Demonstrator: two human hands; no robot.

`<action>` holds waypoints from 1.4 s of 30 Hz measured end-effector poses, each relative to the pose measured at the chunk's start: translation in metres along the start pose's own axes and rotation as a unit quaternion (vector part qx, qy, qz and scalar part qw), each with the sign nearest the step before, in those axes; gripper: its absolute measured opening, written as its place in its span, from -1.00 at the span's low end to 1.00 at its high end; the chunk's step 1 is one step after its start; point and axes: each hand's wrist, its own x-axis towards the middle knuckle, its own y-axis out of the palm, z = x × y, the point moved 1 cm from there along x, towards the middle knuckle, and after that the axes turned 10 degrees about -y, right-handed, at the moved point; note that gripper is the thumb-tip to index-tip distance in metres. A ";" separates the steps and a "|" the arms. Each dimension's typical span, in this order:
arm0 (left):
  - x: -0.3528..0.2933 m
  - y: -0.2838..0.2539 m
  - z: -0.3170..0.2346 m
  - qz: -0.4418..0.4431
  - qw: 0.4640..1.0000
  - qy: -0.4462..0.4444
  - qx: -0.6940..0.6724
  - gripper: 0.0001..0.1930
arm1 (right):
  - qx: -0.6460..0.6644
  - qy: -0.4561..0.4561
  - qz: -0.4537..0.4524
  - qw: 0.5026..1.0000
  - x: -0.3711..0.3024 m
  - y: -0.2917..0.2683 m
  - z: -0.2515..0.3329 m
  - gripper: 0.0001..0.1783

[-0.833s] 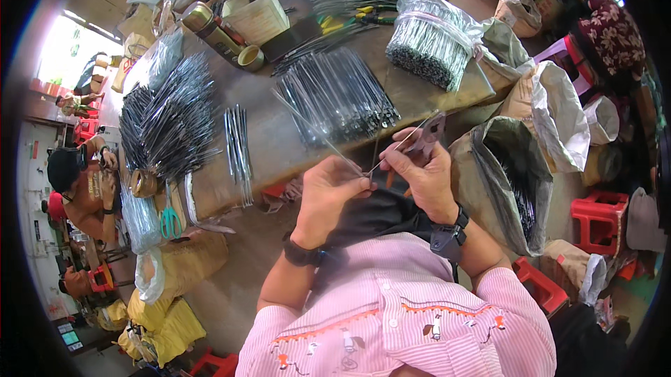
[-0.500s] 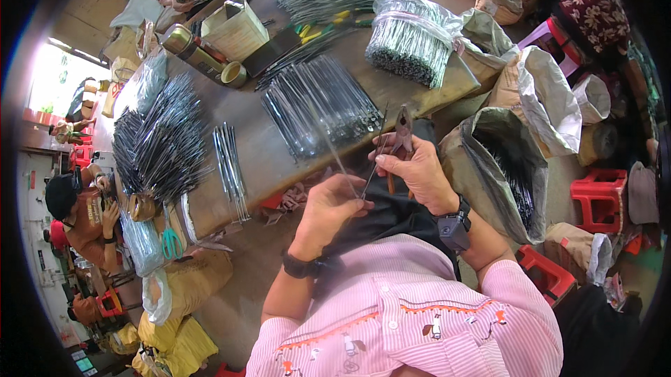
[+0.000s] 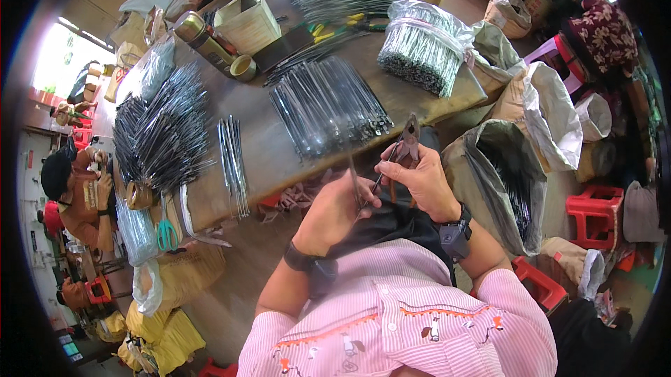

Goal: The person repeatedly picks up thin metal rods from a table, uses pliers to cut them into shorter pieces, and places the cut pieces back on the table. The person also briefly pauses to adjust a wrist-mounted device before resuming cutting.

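My right hand (image 3: 428, 180) is closed round a pair of pliers (image 3: 411, 132), whose jaws point up and away from me. A thin dark metal rod (image 3: 378, 183) runs slantwise from my left fingers toward the pliers. Pinched in my left hand (image 3: 330, 211) is a thin metal strip (image 3: 353, 167), smeared by motion; its exact shape is unclear. Both hands are in front of the near table edge, over my lap. Beyond them a row of dark metal strips (image 3: 325, 108) lies side by side on the table (image 3: 244, 108). A smaller group of strips (image 3: 232, 160) lies to its left.
A large heap of dark strips (image 3: 164, 132) covers the table's left end. Behind the row stand a plastic-wrapped bundle (image 3: 423, 48), a white container (image 3: 250, 26) and a thermos (image 3: 203, 40). An open sack (image 3: 482, 188) stands to my right. A co-worker (image 3: 87, 192) sits at left.
The camera view has shifted slightly. My left hand has moved closer to my right hand, and the strip in it has swung more upright. The pliers stay in my right hand.
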 end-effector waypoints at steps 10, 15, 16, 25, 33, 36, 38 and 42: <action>0.008 -0.009 0.007 -0.111 0.993 0.020 0.024 -0.77 | 0.265 0.131 -0.074 0.953 -0.004 -0.027 -0.022 -0.56; 0.006 -0.001 0.002 -0.154 0.978 0.065 0.122 -0.82 | 0.374 0.199 0.049 0.904 -0.024 -0.042 -0.019 -0.59; 0.006 0.002 0.003 -0.171 0.970 0.078 0.155 -0.83 | 0.338 0.202 0.054 0.917 -0.028 -0.043 -0.019 -0.54; 0.010 0.014 0.001 -0.199 0.875 0.254 0.360 -0.78 | -0.271 0.012 0.208 0.940 -0.038 -0.045 -0.013 -0.24; 0.010 0.018 0.001 -0.205 0.875 0.241 0.366 -0.80 | -0.462 -0.122 0.163 0.863 -0.036 -0.047 -0.003 -0.50; 0.011 0.017 0.002 -0.206 0.869 0.240 0.382 -0.80 | -0.490 -0.119 0.148 0.850 -0.036 -0.049 0.001 -0.66; 0.012 0.017 0.003 -0.204 0.867 0.237 0.388 -0.80 | -0.480 -0.104 0.155 0.857 -0.036 -0.050 0.001 -0.70; 0.012 0.017 0.001 -0.197 0.876 0.207 0.388 -0.79 | -0.491 -0.082 0.158 0.853 -0.036 -0.051 -0.001 -0.70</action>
